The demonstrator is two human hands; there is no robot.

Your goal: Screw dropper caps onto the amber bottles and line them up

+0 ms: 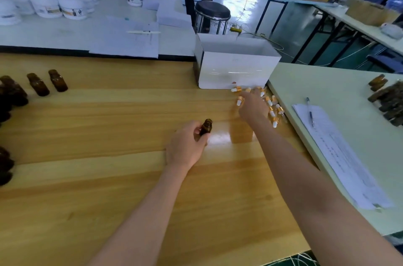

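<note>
Currently left hand [187, 145] is curling round uncapped amber bottle [206, 127], frame centre. Right hand [253, 106], blurred, grip unreadable, is hovering over dropper caps [272, 104] at tabletop's [109, 178] right edge; wood is extending lower left.

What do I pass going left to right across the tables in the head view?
Two standing amber bottles → left hand gripping an uncapped bottle → right hand among the dropper caps → pen → pile of dark bottles.

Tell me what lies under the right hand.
Scattered dropper caps lie on the table around the right hand, before the white box. The hand covers the middle of the pile, so any cap in its fingers is hidden.
</note>
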